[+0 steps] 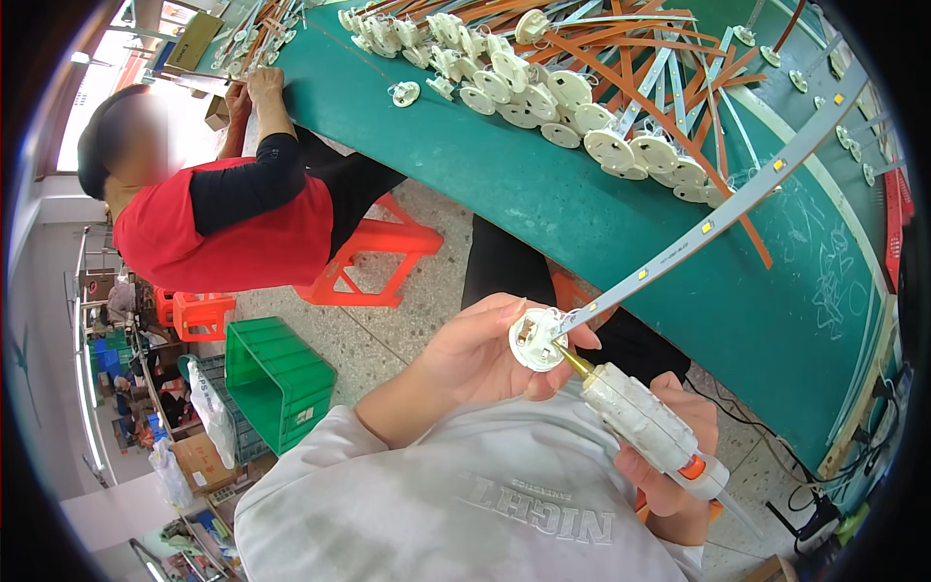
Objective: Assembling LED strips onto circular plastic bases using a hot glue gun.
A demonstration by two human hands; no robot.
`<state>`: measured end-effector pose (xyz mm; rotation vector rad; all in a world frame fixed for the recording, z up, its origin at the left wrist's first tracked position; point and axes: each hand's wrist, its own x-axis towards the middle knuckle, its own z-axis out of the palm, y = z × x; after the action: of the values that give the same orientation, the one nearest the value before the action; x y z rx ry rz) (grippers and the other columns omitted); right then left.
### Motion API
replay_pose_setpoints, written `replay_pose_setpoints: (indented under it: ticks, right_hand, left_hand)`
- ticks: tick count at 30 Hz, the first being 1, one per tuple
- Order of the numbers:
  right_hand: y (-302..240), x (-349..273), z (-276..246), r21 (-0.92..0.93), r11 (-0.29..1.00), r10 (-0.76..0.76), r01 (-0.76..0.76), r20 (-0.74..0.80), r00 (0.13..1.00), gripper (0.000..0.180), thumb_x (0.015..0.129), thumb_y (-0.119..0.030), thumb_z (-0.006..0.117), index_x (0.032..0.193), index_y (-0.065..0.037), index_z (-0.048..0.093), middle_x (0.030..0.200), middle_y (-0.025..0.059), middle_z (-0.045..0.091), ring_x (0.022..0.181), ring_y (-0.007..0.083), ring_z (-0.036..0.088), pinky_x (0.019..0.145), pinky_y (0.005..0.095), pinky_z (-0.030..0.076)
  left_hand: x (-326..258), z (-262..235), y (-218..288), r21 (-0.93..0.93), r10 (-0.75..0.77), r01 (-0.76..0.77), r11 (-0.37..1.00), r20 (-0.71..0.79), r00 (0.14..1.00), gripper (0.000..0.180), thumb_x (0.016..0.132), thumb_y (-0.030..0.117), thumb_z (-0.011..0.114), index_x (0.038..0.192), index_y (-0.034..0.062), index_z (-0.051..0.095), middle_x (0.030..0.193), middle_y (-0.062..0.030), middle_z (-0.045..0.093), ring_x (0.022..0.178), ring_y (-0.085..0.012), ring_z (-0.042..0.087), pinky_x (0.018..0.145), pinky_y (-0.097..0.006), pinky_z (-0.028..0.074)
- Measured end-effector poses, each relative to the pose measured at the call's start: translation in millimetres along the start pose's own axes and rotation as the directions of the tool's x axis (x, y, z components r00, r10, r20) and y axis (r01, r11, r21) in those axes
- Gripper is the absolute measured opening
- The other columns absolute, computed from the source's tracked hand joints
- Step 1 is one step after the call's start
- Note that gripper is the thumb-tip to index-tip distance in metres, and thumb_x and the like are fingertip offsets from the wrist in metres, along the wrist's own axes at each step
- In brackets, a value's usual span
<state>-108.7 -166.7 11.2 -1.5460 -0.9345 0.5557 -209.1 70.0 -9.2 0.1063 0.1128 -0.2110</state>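
My left hand (475,351) is closed on a round white end cap (534,339), held up in front of my chest. From the cap a long LED strip (707,228), narrow and pale with small yellow chips, runs to the upper right over the table. My right hand (674,451) grips a white, worn hot glue gun (641,419). Its brass nozzle (577,363) points at the cap, by the strip's lower end; whether it touches is too small to tell. A glue stick (743,518) pokes out of the gun's back end.
Many capped strips (572,102) lie piled across the far side of the green table (465,160). A co-worker in a red vest (238,228) works at its left end. A red stool (373,247) and a green crate (276,378) stand on the floor. Cables (776,436) hang at the right.
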Motion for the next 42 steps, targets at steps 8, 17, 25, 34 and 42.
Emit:
replay_pose_setpoints:
  ticks: [8, 17, 25, 34, 42]
  right_hand:
    - [4, -1, -2, -0.005, 1.000, -0.021, 0.021, 0.004, 1.000, 0.019, 0.061, -0.015, 0.076, 0.075, -0.004, 0.071, 0.054, 0.0041, 0.052, 0.047, 0.0226, 0.043, 0.057, 0.0358, 0.032]
    - [3, 1, -3, -0.082, 0.994, -0.076, 0.076, 0.001, 0.997, 0.025, 0.079, -0.026, 0.069, 0.082, -0.001, 0.067, 0.059, 0.0018, 0.055, 0.048, 0.0203, 0.042, 0.059, 0.0349, 0.029]
    - [2, 3, -10, -0.151, 0.984, -0.114, 0.094, -0.130, 0.985, 0.020, 0.063, -0.011, 0.072, 0.079, 0.001, 0.067, 0.059, 0.0085, 0.052, 0.048, 0.0268, 0.039, 0.057, 0.0374, 0.031]
    - [-2, 4, -11, -0.152, 0.988, 0.019, -0.030, -0.074, 0.997, 0.021, 0.071, -0.016, 0.065, 0.083, 0.001, 0.068, 0.070, 0.0101, 0.066, 0.062, 0.0252, 0.060, 0.071, 0.0360, 0.045]
    - [-7, 7, -9, -0.069, 0.993, 0.087, -0.093, -0.092, 0.992, 0.021, 0.072, -0.017, 0.065, 0.082, 0.002, 0.068, 0.069, 0.0096, 0.066, 0.061, 0.0237, 0.060, 0.074, 0.0350, 0.046]
  left_hand:
    - [2, -12, 1, 0.014, -0.009, 0.008, 1.000, 0.098, 0.995, 0.069, 0.104, 0.034, 0.047, 0.133, -0.0280, 0.036, 0.110, -0.0307, 0.060, 0.092, -0.0271, 0.065, 0.075, -0.031, 0.056]
    - [4, -4, 2, 0.234, 0.055, -0.049, 0.971, -0.018, 0.998, 0.064, 0.101, 0.032, 0.054, 0.133, -0.0225, 0.045, 0.109, -0.0267, 0.063, 0.092, -0.0293, 0.065, 0.074, -0.035, 0.053]
    - [12, -5, 11, 0.598, 0.187, -0.203, 0.775, 0.090, 0.978, 0.052, 0.103, 0.025, 0.054, 0.140, -0.0106, 0.048, 0.120, -0.0244, 0.064, 0.102, -0.0280, 0.064, 0.082, -0.037, 0.052]
    - [17, 1, 9, 0.756, 0.214, -0.154, 0.637, 0.018, 0.977, 0.051, 0.104, 0.019, 0.054, 0.145, -0.0090, 0.042, 0.129, -0.0176, 0.062, 0.114, -0.0229, 0.062, 0.096, -0.037, 0.050]
    - [21, -1, 15, 0.455, 0.114, -0.159, 0.876, 0.126, 0.985, 0.056, 0.106, 0.027, 0.048, 0.147, -0.0106, 0.039, 0.126, -0.0190, 0.062, 0.107, -0.0256, 0.063, 0.090, -0.037, 0.050]
